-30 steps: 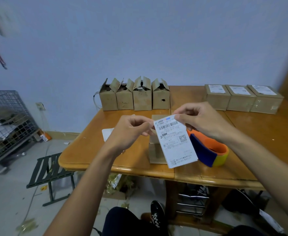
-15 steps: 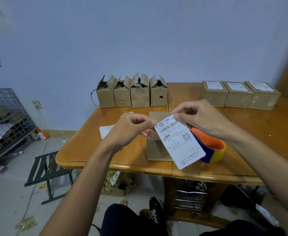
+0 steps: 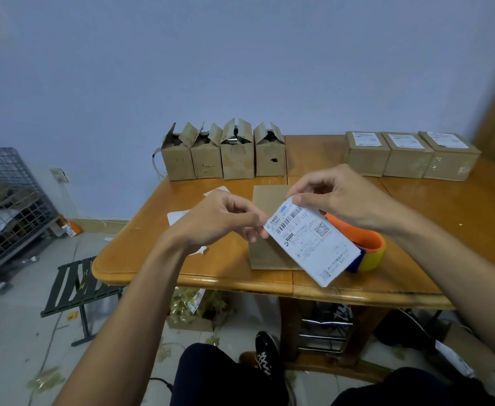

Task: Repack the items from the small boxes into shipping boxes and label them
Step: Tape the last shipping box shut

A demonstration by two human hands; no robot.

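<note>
While above the table (image 3: 445, 218), label (image 3: 313, 244) tight in left hand (image 3: 217, 221) and right hand (image 3: 343, 197) grip.

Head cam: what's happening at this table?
A person holds a shipping label over the wooden table, the left hand and right hand both pinching its top edge, possibly to peel it. A plain cardboard box lies on the table under it. At the back, four small boxes stand open on the left; three shut boxes on the right already carry labels.
</note>
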